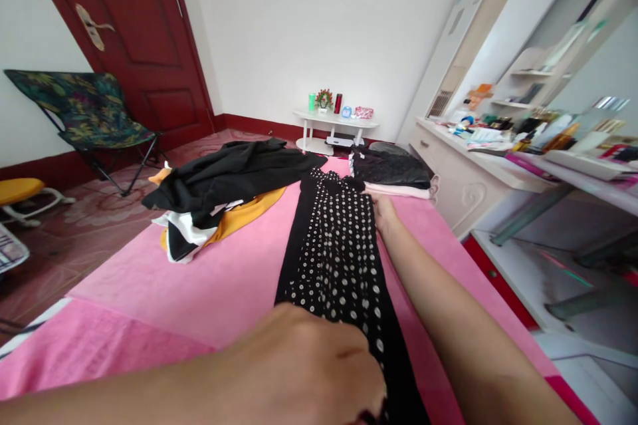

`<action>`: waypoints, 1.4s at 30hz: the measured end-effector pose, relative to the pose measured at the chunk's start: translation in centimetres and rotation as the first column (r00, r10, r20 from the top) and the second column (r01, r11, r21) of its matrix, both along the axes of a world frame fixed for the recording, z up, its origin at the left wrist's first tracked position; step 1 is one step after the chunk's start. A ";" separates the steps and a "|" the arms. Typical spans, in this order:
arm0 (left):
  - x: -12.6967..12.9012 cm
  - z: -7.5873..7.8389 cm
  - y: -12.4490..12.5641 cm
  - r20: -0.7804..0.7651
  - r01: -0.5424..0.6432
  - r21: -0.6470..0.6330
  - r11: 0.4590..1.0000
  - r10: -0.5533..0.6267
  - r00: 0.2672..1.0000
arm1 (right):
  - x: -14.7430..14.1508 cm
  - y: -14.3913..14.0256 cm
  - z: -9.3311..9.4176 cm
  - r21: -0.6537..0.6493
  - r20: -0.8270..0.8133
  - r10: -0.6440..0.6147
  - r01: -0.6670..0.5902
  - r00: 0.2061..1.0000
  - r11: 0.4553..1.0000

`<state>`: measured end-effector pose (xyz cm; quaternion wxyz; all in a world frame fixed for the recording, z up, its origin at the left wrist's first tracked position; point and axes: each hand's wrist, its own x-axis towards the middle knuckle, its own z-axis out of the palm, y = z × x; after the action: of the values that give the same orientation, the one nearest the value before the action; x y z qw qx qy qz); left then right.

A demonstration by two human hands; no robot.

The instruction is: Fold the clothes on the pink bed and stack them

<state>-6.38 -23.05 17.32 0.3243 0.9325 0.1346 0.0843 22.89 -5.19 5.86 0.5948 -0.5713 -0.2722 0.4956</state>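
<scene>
Covering most of the scene, a pink blanket lies flat, giving a smooth surface for clothes to be spread on. Down its middle runs a long black dress with white dots, folded into a narrow strip from the near edge toward the far end, its sides turned in so it lies straight. On the far left of the blanket sits a loose heap of clothes, black on top with yellow and white showing beneath, bunched rather than folded. At the far right a folded stack of dark cloth over pale pink is squared up, seemingly kept apart from the heap.

The left hand is near the camera, curled over the near end of the dress and pressing or pinching it; the fingertips are partly cut off by the frame, so the exact grip is hard to tell. The right hand reaches far along the dress's right edge, fingers closed narrowly on the fabric there, as if keeping the strip taut between both hands.

Beyond the blanket stand a small white table, a folding chair on the left and a cluttered dresser on the right. No writing or brand is legible anywhere.
</scene>
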 end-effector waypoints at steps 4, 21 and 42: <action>5.0 -4.5 -0.2 -0.113 0.334 0.037 0.942 -0.329 0.938 | 0.8 -1.8 -2.3 -0.017 0.044 -0.015 0.016 0.999 1.000; 10.9 -14.1 17.2 0.370 -0.753 -0.117 0.647 0.732 0.572 | 1.9 4.3 -2.1 0.056 0.818 -0.118 0.127 0.563 0.990; 8.5 -17.3 22.0 0.343 -0.808 -0.100 0.581 0.782 0.520 | 1.2 8.4 -4.2 -0.080 0.971 0.082 -0.018 0.226 0.997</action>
<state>2.07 -1.09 0.00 0.2348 0.7474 0.4820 0.3923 24.04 3.20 1.67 0.2658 -0.7616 -0.5881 0.0591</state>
